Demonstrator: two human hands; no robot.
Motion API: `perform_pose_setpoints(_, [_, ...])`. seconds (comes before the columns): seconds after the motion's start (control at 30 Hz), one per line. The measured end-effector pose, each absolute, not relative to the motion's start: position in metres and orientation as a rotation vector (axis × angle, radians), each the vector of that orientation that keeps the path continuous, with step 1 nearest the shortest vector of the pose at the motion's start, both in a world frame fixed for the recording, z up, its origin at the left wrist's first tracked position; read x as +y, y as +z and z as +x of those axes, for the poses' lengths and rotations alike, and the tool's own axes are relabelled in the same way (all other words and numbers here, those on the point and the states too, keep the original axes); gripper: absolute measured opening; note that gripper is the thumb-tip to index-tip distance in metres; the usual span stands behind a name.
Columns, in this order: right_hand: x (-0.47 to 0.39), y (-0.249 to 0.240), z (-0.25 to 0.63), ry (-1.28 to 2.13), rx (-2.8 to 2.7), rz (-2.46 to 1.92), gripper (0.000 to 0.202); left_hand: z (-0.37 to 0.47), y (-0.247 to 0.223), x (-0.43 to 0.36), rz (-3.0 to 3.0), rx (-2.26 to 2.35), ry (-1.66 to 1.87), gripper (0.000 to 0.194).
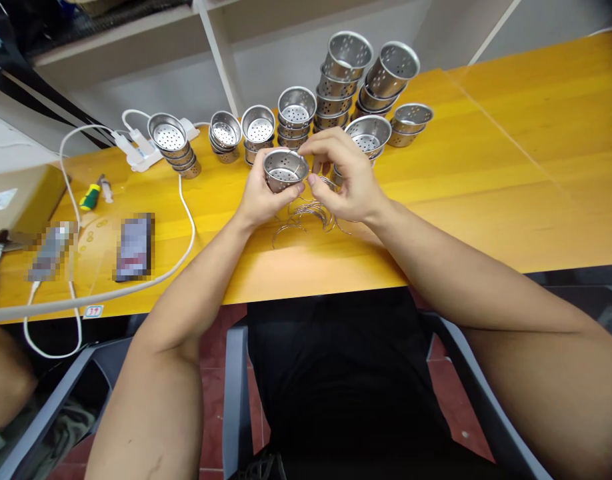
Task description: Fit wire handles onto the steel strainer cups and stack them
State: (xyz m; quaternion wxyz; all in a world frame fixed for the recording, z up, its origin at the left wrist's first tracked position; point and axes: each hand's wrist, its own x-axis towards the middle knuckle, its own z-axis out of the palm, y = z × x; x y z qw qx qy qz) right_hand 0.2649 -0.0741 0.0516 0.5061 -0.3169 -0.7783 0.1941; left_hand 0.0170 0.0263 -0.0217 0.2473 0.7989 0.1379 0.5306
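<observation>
My left hand (259,193) is closed round a small perforated metal cup (281,175), tilted with its mouth toward me. At the cup's right rim, my right hand (349,173) pinches a thin metal wire (298,163), part of which crosses the cup's mouth. Its fingers hide the wire's other end. Below both hands, a loose pile of curved wires (313,212) lies on the table, partly covered by my right hand. Just behind my right hand stands another perforated cup (369,137) on top of a stack.
Several stacks of perforated cups (336,87) line the back of the yellow table (486,193). At left are a stack of cups (169,137), a power strip (143,157), a white cable (186,247), a screwdriver (90,197), two phones (135,247) and a cardboard box (26,200).
</observation>
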Motion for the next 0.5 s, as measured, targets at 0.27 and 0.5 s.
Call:
perform_pose_setpoints(0.27, [-0.089,0.062,0.265,0.287,-1.965,-0.758,0.039,0.007,-0.022,0.037,2.214,0.441,1.458,0.1])
perform_pose_setpoints(0.5, [-0.082,0.059,0.266,0.337,-2.056,-0.869,0.052,0.005,-0.022,0.035,2.274,0.443,1.411,0.1])
